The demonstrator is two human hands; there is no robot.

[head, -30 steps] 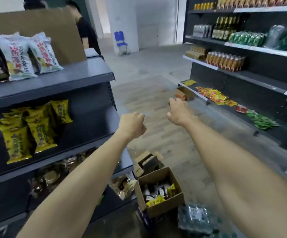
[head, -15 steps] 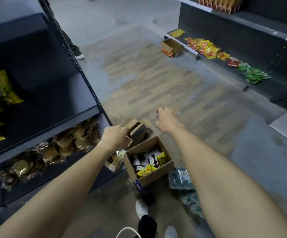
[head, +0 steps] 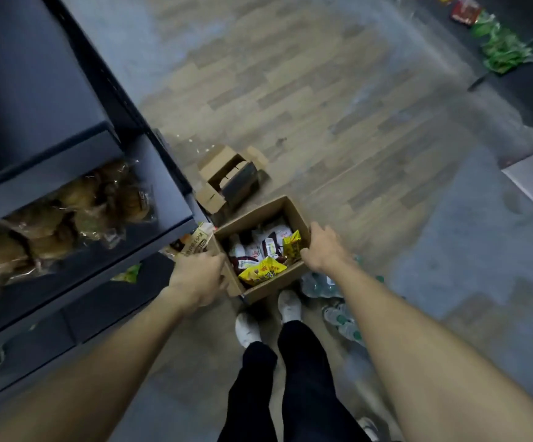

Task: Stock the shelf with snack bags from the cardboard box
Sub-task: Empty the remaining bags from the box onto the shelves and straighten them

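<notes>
An open cardboard box [head: 271,287] stands on the floor just ahead of my white shoes. Inside lie yellow snack bags [head: 262,271] and several white and dark red packets [head: 270,245]. My left hand [head: 198,277] is at the box's left wall, with its fingers curled round the rim. Against the right wall lies my right hand [head: 322,250], fingers fairly straight along the cardboard. The dark shelf [head: 150,231] rises on the left, close beside the box.
Clear bags of brown buns [head: 67,212] fill the shelf level at left. A smaller empty carton [head: 227,177] lies on its side behind the box. Wrapped water bottles [head: 338,314] lie right of my feet. Green packets [head: 504,52] sit on the far shelf, top right.
My view has tipped down from the aisle to the floor. Both hands have dropped from mid-air to the two sides of the cardboard box.
</notes>
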